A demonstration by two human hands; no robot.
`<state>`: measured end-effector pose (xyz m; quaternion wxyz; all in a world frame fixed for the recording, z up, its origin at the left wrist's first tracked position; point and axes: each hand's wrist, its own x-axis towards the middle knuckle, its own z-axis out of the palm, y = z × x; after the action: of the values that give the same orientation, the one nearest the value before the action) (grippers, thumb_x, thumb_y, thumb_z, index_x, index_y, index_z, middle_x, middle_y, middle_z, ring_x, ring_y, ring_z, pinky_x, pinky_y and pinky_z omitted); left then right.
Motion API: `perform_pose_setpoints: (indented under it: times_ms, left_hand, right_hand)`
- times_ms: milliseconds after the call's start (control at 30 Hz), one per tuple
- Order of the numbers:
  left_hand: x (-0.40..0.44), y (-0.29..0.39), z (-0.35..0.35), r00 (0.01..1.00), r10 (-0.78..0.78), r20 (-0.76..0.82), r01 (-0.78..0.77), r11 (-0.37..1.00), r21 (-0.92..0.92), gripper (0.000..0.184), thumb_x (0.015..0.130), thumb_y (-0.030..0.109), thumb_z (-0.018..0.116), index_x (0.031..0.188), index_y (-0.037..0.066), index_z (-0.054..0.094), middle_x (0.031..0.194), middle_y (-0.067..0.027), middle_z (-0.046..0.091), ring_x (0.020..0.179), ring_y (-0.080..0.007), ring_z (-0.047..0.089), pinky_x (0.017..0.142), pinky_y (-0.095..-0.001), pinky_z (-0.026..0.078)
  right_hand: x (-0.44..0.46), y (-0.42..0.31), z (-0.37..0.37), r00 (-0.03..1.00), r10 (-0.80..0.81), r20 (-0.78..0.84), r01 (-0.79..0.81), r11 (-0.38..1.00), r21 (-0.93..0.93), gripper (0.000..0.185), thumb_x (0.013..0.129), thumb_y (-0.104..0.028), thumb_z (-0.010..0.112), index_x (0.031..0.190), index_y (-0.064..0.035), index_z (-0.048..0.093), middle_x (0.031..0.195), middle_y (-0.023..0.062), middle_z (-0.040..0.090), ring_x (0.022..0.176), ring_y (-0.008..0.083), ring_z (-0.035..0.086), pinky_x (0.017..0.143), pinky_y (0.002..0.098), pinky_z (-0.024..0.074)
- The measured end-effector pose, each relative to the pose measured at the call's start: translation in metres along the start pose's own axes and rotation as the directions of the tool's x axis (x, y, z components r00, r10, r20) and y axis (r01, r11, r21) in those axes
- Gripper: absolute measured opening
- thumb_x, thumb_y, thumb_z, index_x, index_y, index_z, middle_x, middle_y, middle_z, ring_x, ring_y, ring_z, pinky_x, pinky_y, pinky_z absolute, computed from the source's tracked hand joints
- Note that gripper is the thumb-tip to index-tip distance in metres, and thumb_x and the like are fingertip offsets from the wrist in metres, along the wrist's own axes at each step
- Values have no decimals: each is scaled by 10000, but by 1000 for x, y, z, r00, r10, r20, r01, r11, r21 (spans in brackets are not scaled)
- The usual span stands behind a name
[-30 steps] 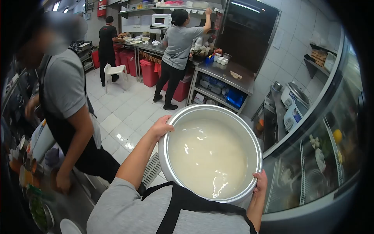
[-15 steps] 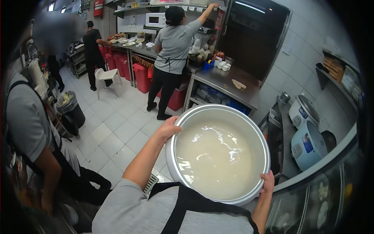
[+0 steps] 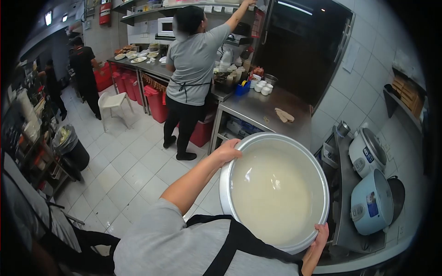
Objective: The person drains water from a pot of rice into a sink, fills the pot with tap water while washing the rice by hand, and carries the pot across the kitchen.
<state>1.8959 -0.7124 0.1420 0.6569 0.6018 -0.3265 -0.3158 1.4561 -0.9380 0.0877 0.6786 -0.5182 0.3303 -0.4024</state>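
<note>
Between my hands I carry a large round metal pot (image 3: 224,184), wide like a rice cooker's inner pot. Cloudy whitish liquid (image 3: 276,202) fills much of it, and what lies at the bottom cannot be made out. My left hand (image 3: 229,151) grips the rim at the upper left, thumb over the edge. At the lower right, my right hand (image 3: 321,233) holds the opposite side of the rim. Beyond the right side, a light blue rice cooker body (image 3: 372,202) stands without a visible lid, beside a white rice cooker (image 3: 367,152).
A steel counter (image 3: 290,99) with small white cups (image 3: 263,87) lies ahead. A person in grey (image 3: 193,69) reaches to a shelf; another person's sleeve (image 3: 18,202) is close at left. A white stool (image 3: 115,103) and a bin (image 3: 71,147) stand on the tiled floor (image 3: 138,170).
My view has shifted forward, nearer the counter and rice cookers. The pot sits further right and lower in view, still in both hands. The person at left has slipped further out of view.
</note>
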Motion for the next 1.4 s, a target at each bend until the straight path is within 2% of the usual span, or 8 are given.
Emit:
perform_pose_setpoints:
  times_ms: [400, 600, 800, 900, 1000, 1100, 1300, 1400]
  left_hand:
    - [158, -29, 36, 1000, 3, -20, -5, 995, -104, 511, 620, -26, 599, 1121, -47, 500, 952, -135, 595, 872, -211, 583, 801, -308, 457]
    - [229, -42, 35, 997, -32, 64, 39, 992, -117, 557, 618, -11, 597, 1161, -43, 479, 1038, -122, 577, 966, -195, 558, 868, -284, 425]
    - [297, -35, 19, 988, -12, 152, 36, 987, -156, 551, 598, -18, 597, 1140, -38, 500, 1000, -109, 591, 923, -187, 566, 841, -272, 431]
    - [338, -36, 6, 984, -34, 178, 67, 980, -186, 537, 596, -22, 601, 1126, -38, 510, 983, -104, 597, 910, -187, 569, 826, -270, 436]
    - [373, -30, -10, 978, -24, 205, 53, 989, -135, 544, 598, -29, 603, 1133, -35, 507, 982, -107, 599, 911, -190, 571, 823, -274, 438]
    - [411, -37, -28, 976, -25, 215, 46, 995, -92, 556, 601, -35, 604, 1147, -31, 501, 987, -109, 599, 914, -191, 571, 822, -278, 440]
    - [451, -39, -63, 975, -30, 220, 56, 992, -114, 527, 612, -40, 599, 1133, -30, 514, 993, -103, 597, 918, -177, 567, 816, -278, 442]
    - [473, -52, -80, 975, -28, 222, 45, 996, -74, 509, 615, -42, 598, 1118, -29, 525, 991, -99, 596, 909, -172, 566, 808, -275, 443]
  right_hand:
    - [139, -30, 4, 999, -39, -37, 39, 999, -9, 418, 654, 0, 469, 1068, 52, 476, 943, 149, 571, 796, 236, 581, 713, 325, 485]
    - [181, -36, 14, 991, -33, -130, 24, 997, -75, 455, 638, 5, 442, 1089, 63, 464, 959, 161, 567, 801, 248, 585, 710, 334, 491]
    - [222, -11, 27, 985, -62, -161, 58, 998, -31, 387, 693, -64, 539, 1057, 49, 471, 901, 129, 548, 771, 243, 553, 694, 357, 479]
    - [211, -38, 103, 928, -43, -369, -136, 885, -446, 449, 742, -161, 588, 1132, 50, 519, 1100, 163, 541, 973, 276, 498, 901, 360, 374]
    - [223, -40, 157, 886, -9, -463, -131, 954, -270, 390, 738, -145, 565, 1069, 59, 534, 1011, 159, 556, 913, 258, 502, 844, 361, 392]
    - [248, -21, 160, 924, -57, -378, -111, 907, -407, 364, 746, -152, 555, 1046, 53, 535, 980, 167, 563, 902, 262, 507, 823, 370, 398]
    - [292, -5, 203, 902, 7, -431, -168, 926, -337, 311, 741, -152, 554, 986, 40, 561, 954, 162, 562, 874, 255, 512, 788, 375, 408]
    - [303, 30, 182, 887, -447, 114, 415, 664, -622, 329, 742, -150, 554, 1010, 40, 554, 971, 170, 563, 891, 266, 515, 798, 379, 407]
